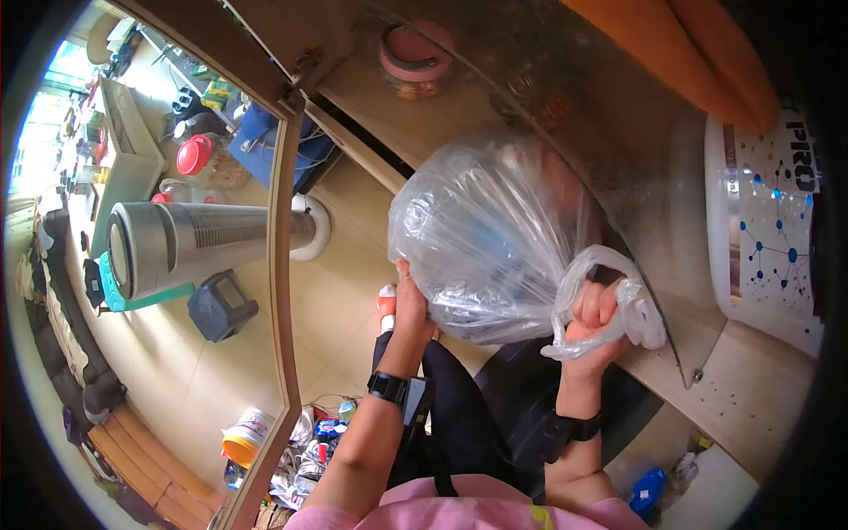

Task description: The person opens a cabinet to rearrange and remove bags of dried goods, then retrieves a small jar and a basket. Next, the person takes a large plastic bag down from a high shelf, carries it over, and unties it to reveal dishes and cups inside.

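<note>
A full, clear plastic bag (486,238) hangs at the opening of a wooden cabinet, with bluish contents blurred inside. Its gathered neck and loop handles are in my right hand (596,322), whose fingers are curled round them. My left hand (412,305) supports the bag's lower left side, thumb up against the plastic; its other fingers are mostly hidden behind the bag. To the right of the bag runs the edge of a glass pane (654,291). A jar with a pink lid (417,53) stands on the shelf beyond the bag.
An open framed door (281,265) stands at my left. Beyond it are a silver tower fan (194,243) and a dark stool (223,306). A white container with blue dots (773,230) is at the right. Bagged items and a bucket (247,437) lie below left.
</note>
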Available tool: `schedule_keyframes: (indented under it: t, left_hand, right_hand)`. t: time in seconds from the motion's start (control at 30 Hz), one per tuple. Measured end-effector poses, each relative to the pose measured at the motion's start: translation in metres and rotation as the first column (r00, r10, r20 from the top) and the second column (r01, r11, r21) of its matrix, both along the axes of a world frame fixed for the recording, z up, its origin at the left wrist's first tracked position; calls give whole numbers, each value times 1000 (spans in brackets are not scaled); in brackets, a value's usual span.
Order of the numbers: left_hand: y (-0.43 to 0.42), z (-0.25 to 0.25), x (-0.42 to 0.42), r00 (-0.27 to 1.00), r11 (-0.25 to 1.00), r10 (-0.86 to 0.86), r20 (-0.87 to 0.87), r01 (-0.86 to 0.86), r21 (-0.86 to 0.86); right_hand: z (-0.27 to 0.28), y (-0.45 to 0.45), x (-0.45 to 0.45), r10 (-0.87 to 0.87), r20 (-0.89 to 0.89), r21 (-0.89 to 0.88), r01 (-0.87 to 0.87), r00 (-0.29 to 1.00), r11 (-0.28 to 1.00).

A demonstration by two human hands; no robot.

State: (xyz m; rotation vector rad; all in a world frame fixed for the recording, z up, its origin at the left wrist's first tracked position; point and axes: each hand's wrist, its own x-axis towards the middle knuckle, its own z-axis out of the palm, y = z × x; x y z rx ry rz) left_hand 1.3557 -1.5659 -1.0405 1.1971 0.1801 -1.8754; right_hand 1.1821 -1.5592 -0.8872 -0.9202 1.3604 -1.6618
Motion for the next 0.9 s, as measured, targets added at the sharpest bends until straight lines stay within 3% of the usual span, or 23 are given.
schedule_keyframes:
  t: [0.1,0.13,0.23,0.27,0.3,0.43,0.53,0.63,0.7,0.77,0.8,0.9]
  left_hand:
    - [19,7,14,998,998,28,49,-25,-57]
    - [30,3,20,997,998,34,62,-31,-53]
    - [61,6,37,994,991,49,102,-36,-129]
    - [73,14,42,992,994,43,122,-30,-107]
    - [82,22,47,990,996,36,140,-24,-87]
    - [130,36,68,973,1000,-14,230,7,29]
    - [170,35,82,976,998,-64,208,62,20]
    - [213,13,102,965,978,-208,163,210,2]
    - [240,7,108,941,948,-312,131,318,-26]
    - [256,4,106,945,944,-314,91,321,-75]
    - [264,1,107,926,929,-367,91,370,-9]
    - [282,-28,105,875,876,-483,34,482,35]
  right_hand:
    - [-3,23,6,22,141,29,-27,990,999]
    - [14,19,20,53,-85,45,-50,995,998]
    - [41,33,39,176,-3,-2,-176,984,984]
    - [36,45,29,274,86,-41,-272,958,962]
    - [33,57,33,224,74,-100,-217,972,971]
    - [46,101,41,272,103,-77,-265,957,961]
    - [54,142,42,346,109,-15,-346,932,938]
    - [54,191,56,219,71,42,-223,973,974]
    - [37,233,55,194,203,-46,-189,960,981]
    - [41,267,55,75,-8,252,-71,997,965]
    - [24,290,54,30,179,118,-52,983,992]
    - [-11,350,55,-142,171,243,98,975,965]
